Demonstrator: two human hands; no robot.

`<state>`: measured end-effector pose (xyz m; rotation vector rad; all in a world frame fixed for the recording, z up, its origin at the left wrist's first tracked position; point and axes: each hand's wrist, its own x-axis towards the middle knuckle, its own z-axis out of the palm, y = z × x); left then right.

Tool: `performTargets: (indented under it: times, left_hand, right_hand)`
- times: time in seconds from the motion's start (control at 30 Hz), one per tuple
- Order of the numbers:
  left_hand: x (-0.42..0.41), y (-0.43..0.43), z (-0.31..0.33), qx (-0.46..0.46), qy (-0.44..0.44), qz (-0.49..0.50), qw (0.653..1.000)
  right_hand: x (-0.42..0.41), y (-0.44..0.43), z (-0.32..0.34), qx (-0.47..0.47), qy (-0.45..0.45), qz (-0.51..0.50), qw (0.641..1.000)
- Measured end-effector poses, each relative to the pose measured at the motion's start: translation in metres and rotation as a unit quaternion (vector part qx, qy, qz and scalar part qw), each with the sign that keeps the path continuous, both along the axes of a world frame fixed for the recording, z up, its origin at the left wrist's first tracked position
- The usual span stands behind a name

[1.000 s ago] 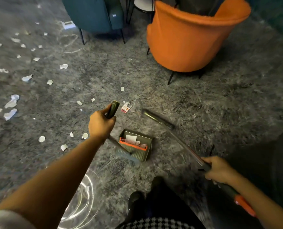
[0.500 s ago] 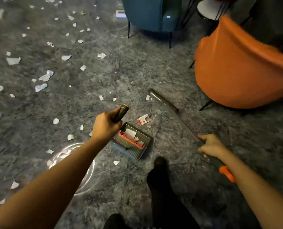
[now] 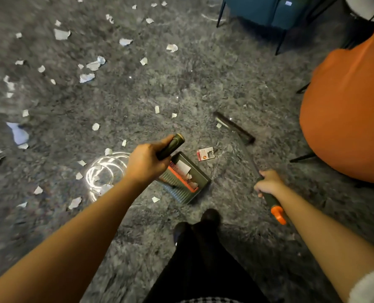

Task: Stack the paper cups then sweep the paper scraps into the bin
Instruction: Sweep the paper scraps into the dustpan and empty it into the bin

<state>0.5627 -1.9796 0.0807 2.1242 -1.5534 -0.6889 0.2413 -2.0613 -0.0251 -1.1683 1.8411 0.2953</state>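
1. The broom (image 3: 234, 128) lies slanted. Its long axis runs from the orange end by the right hand (image 3: 269, 185) up and left to the dark head, which rests on the carpet (image 3: 181, 84) near the orange chair (image 3: 345, 106).
2. The right hand's grip is clenched round the broom's shaft, just above the orange tip.
3. The left hand (image 3: 145, 164) has its grip wrapped round the dustpan's dark handle, which points up and right. The dustpan (image 3: 200, 178) sits on the carpet just past that hand, with paper bits inside.
4. Paper scraps (image 3: 93, 65) lie scattered over the carpet, mostly at the upper left.
5. The left hand hides part of the dustpan. The broom's shaft is thin and blurred. A clear ring-like thing (image 3: 105, 171) left of the dustpan is hard to make out. The orange chair is cut off at the edge.
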Motion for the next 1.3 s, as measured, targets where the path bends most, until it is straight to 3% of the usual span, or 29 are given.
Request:
performTargets:
  times: [0.27,0.5,1.3]
  left_hand:
    - [0.001,0.003,0.000,0.005,-0.017,-0.020,1.000]
    - [-0.001,0.006,0.000,0.006,-0.032,-0.026,0.999]
    - [0.001,0.007,-0.001,-0.003,-0.053,-0.037,0.998]
  right_hand:
    - [0.011,0.020,-0.007,0.107,-0.059,-0.072,0.990]
    - [0.029,0.053,0.000,0.042,-0.013,-0.005,0.999]
    - [-0.011,0.186,0.069,0.136,-0.072,0.123,0.980]
